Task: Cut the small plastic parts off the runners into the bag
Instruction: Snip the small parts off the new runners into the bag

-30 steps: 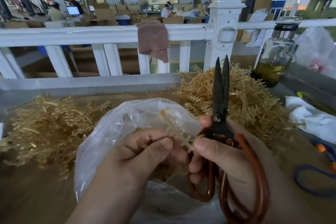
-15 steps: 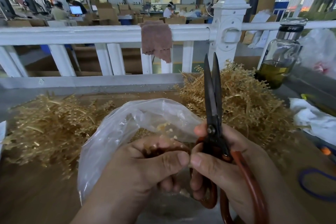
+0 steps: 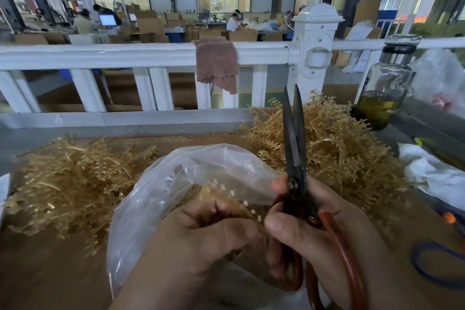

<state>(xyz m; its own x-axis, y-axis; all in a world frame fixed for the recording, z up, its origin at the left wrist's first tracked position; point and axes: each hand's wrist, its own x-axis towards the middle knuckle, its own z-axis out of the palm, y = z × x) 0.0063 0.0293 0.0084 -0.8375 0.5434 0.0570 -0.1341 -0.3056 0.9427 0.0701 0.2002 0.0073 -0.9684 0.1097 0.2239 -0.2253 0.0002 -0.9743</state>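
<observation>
Your left hand (image 3: 201, 241) grips a blurred runner (image 3: 221, 199) above the open bag (image 3: 156, 199), just left of the scissors (image 3: 294, 148) gripped in your right hand (image 3: 314, 239), whose nearly closed blades point up and away, so the runner must come between them.

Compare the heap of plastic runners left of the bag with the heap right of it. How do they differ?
The left heap lies low and spread out; the right heap mounds higher. No tool fronts the left heap; the blades of the scissors stand in front of the right heap. Both are tangled tan-gold runners on the brown table.
</observation>
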